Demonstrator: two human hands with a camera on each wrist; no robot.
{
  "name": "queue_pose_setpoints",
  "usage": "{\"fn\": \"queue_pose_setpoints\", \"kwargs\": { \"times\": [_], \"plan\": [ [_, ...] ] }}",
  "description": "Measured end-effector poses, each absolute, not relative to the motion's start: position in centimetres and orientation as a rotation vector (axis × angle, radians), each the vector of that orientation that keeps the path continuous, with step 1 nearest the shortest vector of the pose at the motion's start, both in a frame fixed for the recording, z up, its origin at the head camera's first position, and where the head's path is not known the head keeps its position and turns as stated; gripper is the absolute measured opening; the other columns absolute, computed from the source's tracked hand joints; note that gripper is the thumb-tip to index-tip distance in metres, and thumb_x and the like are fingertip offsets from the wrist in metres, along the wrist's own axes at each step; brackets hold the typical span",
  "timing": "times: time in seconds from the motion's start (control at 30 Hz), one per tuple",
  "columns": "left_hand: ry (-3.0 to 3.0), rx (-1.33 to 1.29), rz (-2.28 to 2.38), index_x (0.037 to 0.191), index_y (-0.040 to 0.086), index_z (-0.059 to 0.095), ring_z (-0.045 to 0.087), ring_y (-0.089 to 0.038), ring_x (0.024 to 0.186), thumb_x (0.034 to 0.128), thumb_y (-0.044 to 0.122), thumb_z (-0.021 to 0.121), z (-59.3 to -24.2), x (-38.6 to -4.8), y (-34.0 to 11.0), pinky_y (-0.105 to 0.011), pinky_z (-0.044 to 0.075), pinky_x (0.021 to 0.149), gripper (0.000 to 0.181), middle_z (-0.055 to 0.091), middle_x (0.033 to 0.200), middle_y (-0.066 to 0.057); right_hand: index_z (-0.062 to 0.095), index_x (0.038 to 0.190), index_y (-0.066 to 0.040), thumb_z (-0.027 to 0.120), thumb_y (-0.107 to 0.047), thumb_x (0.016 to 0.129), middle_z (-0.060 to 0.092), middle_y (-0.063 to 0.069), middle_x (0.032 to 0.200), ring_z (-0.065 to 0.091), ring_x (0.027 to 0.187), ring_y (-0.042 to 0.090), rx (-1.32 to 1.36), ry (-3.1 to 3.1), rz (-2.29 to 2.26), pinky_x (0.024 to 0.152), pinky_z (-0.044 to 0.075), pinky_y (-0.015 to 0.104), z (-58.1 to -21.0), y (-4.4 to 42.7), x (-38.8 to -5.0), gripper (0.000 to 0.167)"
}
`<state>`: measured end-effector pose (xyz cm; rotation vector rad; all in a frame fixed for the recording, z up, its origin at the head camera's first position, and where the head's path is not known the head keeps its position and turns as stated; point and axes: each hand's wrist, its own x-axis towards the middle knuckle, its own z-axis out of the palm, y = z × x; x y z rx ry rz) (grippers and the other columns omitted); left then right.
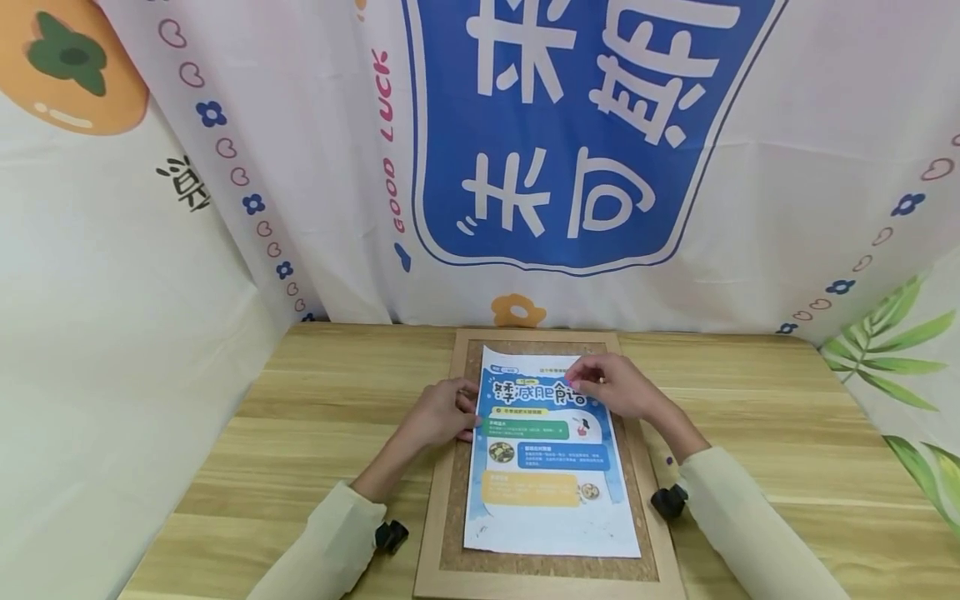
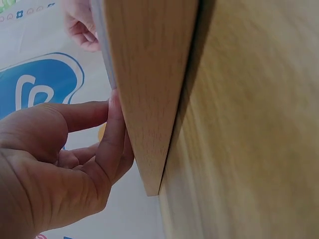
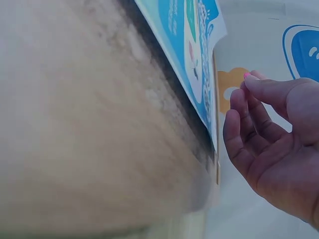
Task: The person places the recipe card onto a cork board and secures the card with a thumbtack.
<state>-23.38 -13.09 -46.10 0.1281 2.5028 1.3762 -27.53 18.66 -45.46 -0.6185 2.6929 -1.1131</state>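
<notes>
A printed paper poster [image 1: 551, 529] lies over the cork board [image 1: 562, 567], which has a wooden frame [image 2: 149, 74]. At the poster's left edge my left hand [image 1: 442, 412] pinches the paper between thumb and fingers, beside the frame, as the left wrist view [image 2: 70, 154] of this hand shows. Above the poster's upper right part is my right hand [image 1: 618, 385]. Its thumb and index finger pinch a tiny pink pushpin [image 3: 246, 75], mostly hidden by the fingertips. In the right wrist view the poster's edge [image 3: 199, 99] stands off the cork, and the other fingers are loosely bent.
The board lies on a wood-grain table [image 1: 315, 400], its far end near the printed curtain [image 1: 337, 208]. A small dark blue object [image 1: 670, 460] is to the right of the board. Black wrist bands [image 1: 392, 536] sit on both sleeves.
</notes>
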Motion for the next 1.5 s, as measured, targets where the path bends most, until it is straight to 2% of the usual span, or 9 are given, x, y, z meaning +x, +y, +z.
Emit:
{"fn": "queue_pose_setpoints", "kwargs": {
  "times": [0.2,0.47,0.83,1.27,1.5],
  "plan": [
    [2.495,0.119,1.403,0.137,-0.004,0.064,0.071,-0.017,0.07,0.0935,-0.008,0.075,-46.0,-23.3,-13.1,-0.03,0.066,0.062,0.045,0.07,0.096,-0.015,0.079,0.116,-0.014,0.068,-0.013,0.106,0.072,0.003,0.104,0.06,0.098,0.022,-0.584,2.685,-1.097,0.088,0.051,0.033,-45.8,17.9,-28.2,0.015],
    [2.518,0.1,1.434,0.136,-0.004,0.064,0.072,-0.017,0.069,0.0939,-0.007,0.074,-45.9,-23.4,-13.0,-0.03,0.066,0.063,0.044,0.072,0.096,-0.015,0.078,0.117,-0.01,0.07,-0.013,0.105,0.072,0.004,0.104,0.06,0.096,0.022,-0.644,2.691,-1.095,0.089,0.052,0.035,-45.4,17.1,-29.2,0.016],
    [2.49,0.101,1.418,0.136,-0.003,0.064,0.072,-0.02,0.071,0.0955,-0.006,0.074,-45.9,-23.4,-13.1,-0.031,0.066,0.062,0.041,0.071,0.1,-0.016,0.079,0.115,-0.008,0.07,-0.01,0.104,0.074,0.004,0.101,0.059,0.092,0.021,-0.653,2.661,-1.114,0.084,0.05,0.032,-45.3,16.1,-29.9,0.015],
    [2.509,0.13,1.382,0.136,-0.004,0.063,0.07,-0.018,0.068,0.0956,-0.005,0.074,-46.0,-23.2,-13.0,-0.03,0.065,0.06,0.042,0.069,0.095,-0.014,0.08,0.114,-0.014,0.07,-0.014,0.105,0.074,0.003,0.104,0.062,0.097,0.022,-0.556,2.678,-1.125,0.092,0.053,0.036,-46.6,14.5,-30.9,0.013],
    [2.533,0.152,1.372,0.135,-0.005,0.063,0.07,-0.017,0.067,0.0946,-0.006,0.075,-45.9,-23.2,-13.1,-0.03,0.065,0.059,0.042,0.069,0.094,-0.014,0.08,0.113,-0.015,0.069,-0.015,0.105,0.074,0.003,0.105,0.061,0.098,0.023,-0.527,2.684,-1.1,0.093,0.05,0.037,-46.7,13.9,-31.5,0.014]
  ]
}}
